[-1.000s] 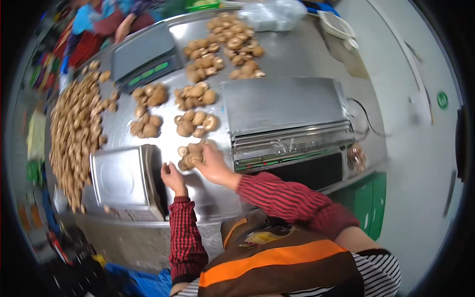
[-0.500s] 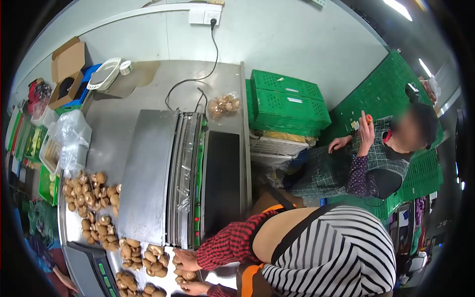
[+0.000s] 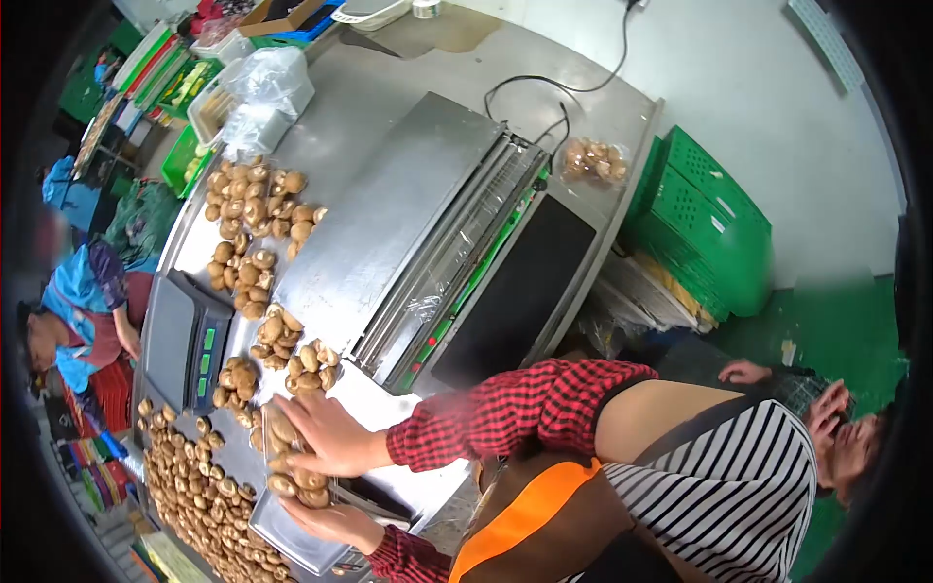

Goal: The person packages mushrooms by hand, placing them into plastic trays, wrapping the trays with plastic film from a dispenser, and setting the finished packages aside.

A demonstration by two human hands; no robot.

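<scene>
A row of brown mushrooms (image 3: pixel 293 457) lies between my two hands, beside the metal surface; a clear edge, perhaps of a tray, shows along its left side. My right hand (image 3: pixel 330 432) rests against the row's upper side with its fingers stretched out and apart. At the lower end, my left hand (image 3: pixel 335 523) curls its fingers round the mushrooms. A shiny, shallow clear tray (image 3: pixel 301 544) lies just below and left of that hand. Small groups of mushrooms (image 3: pixel 311 364) sit just above my right hand.
A wrapping machine (image 3: pixel 408 214) with film rollers stands beyond my hands. Left of them are a scale (image 3: pixel 175 335) and a large heap of loose mushrooms (image 3: pixel 199 486). Green crates (image 3: pixel 695 209) are stacked at right. One person (image 3: pixel 83 311) is at left, another (image 3: pixel 841 428) at right.
The view has turned and shifted, bringing the scale, the mushroom heap and the person at left further into sight. My right hand's fingers have spread out; my hands remain by the mushrooms.
</scene>
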